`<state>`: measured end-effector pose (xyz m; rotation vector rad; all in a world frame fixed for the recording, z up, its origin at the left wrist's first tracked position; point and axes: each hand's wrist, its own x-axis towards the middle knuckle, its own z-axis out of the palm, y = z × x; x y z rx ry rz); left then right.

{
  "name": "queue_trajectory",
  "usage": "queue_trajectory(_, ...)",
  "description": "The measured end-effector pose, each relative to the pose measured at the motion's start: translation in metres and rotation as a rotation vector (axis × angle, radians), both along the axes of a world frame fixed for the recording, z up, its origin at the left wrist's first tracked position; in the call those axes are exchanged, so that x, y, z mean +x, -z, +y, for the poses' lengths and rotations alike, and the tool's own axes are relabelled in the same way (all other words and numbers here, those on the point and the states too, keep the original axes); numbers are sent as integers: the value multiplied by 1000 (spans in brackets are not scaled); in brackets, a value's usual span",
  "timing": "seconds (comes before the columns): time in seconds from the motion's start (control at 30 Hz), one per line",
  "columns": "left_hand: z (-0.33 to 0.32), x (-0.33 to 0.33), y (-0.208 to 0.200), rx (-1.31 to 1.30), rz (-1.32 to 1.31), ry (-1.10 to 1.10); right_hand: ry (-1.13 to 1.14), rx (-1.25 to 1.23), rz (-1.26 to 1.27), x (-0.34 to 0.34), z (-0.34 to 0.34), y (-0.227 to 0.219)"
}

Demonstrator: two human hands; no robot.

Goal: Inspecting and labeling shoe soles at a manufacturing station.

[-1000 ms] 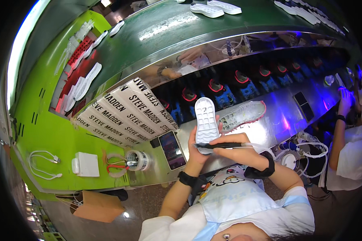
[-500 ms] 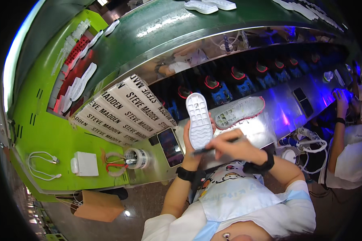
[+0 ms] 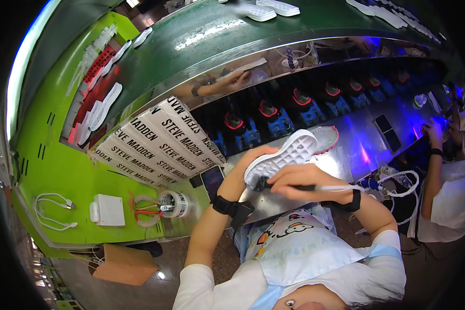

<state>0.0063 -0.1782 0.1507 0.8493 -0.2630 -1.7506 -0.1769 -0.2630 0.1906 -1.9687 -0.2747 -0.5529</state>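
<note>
My left hand grips a white shoe sole by its near left end. The sole tilts up to the right, with its gridded inner side showing. Closed round a brush with a dark head and a pale handle end, my right hand holds the brush head at the sole's near end. Behind the held sole, a second, greyish sole with a reddish rim lies on the metal bench, partly hidden.
A white printed box stands left, by a phone and a tape roll. Dark shoes with red collars line a trough behind the bench. More soles lie on the green belt. A co-worker's hand is at right.
The held sole has turned from near upright to leaning right, over part of the second sole. The brush has come to its near end. The shoes in the trough have shifted slightly left.
</note>
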Motion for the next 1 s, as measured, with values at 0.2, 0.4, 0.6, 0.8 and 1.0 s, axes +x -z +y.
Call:
queue_trajectory(0.2, 6, 4, -11, 12, -157, 89, -45, 44, 193, -18, -17, -3)
queue_trajectory(0.4, 11, -1, -1, 17, -407, 35, 229, 68, 260, -54, -49, 12)
queue_trajectory(0.6, 3, 70, -69, -587, -31, -100, 179, 410, -170, -42, -27, -24)
queue_trajectory(0.8, -39, 113, -153, -662, -6, -430, 354, 652, -182, -45, -35, -12)
queue_trajectory(1.0, -208, 92, -193, 108, -2333, -81, 435, 765, -253, -58, -23, 3)
